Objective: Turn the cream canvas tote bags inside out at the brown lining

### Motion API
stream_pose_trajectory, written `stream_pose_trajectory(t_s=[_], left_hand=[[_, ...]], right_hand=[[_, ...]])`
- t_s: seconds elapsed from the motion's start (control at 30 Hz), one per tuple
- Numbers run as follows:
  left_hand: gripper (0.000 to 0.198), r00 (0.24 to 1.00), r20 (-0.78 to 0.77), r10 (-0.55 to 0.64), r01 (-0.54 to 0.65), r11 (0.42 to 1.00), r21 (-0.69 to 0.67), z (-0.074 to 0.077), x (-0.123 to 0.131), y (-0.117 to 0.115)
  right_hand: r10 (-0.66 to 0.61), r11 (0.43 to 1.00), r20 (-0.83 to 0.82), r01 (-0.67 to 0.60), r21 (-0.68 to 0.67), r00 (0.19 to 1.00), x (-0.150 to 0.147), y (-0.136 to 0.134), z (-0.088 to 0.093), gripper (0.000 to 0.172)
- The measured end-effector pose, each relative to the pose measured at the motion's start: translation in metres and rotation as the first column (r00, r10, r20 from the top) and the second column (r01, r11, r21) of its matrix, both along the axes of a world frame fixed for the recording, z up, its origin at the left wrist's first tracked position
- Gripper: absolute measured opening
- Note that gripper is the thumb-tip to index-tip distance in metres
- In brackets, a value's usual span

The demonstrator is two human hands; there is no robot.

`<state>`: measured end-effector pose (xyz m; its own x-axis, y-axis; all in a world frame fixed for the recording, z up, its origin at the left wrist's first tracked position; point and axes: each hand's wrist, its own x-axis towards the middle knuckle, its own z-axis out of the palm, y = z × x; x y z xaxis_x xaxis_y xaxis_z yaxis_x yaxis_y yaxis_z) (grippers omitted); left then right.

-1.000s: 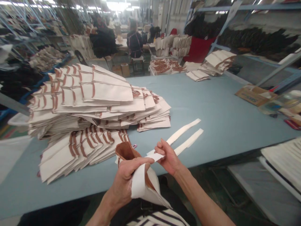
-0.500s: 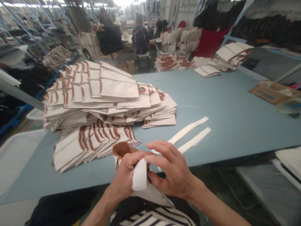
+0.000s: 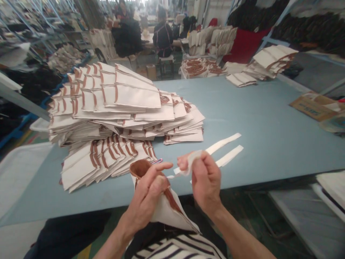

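My left hand point(image 3: 147, 196) grips a cream canvas bag point(image 3: 172, 212) with a brown lining, held over my lap at the table's near edge. Its index finger points out over the brown opening point(image 3: 140, 168). My right hand point(image 3: 205, 176) is closed in a pinch on a white strip point(image 3: 188, 163) pulled up off the bag. Two long white strips point(image 3: 223, 149) lie flat on the blue table point(image 3: 256, 118) just beyond my right hand. A small pink clip point(image 3: 156, 161) lies beside the bag's opening.
A big heap of cream bags with brown straps point(image 3: 121, 108) fills the table's left half. More stacks point(image 3: 266, 61) sit at the far right corner, a cardboard box point(image 3: 312, 106) on the right edge. People work at tables behind point(image 3: 164, 36). A white bin point(image 3: 18, 172) stands at left.
My right hand came over the bag, pinched the white strip and has drawn it up and to the right, away from my left hand. My view has shifted slightly.
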<state>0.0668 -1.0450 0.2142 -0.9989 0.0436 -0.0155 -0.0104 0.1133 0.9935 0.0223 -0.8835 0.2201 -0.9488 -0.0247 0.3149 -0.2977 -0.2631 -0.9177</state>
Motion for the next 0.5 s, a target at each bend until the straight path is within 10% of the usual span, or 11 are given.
stream_pose_trajectory(t_s=[0.1, 0.23, 0.5], left_hand=[[0.057, 0.978, 0.028, 0.206, -0.208, 0.972, 0.108, -0.011, 0.001, -0.003], [0.066, 0.939, 0.001, 0.344, -0.343, 0.935, 0.094, -0.014, -0.007, -0.003], [0.071, 0.937, 0.023, 0.349, -0.348, 0.937, -0.012, -0.014, -0.015, -0.009]], right_hand=[[0.120, 0.986, 0.144, -0.135, 0.095, 0.982, 0.003, 0.022, 0.003, 0.030], [0.362, 0.753, 0.089, -0.347, 0.559, 0.928, 0.028, 0.041, -0.002, 0.019], [0.352, 0.566, -0.276, 0.032, 0.824, 0.894, 0.042, 0.018, -0.041, 0.028]])
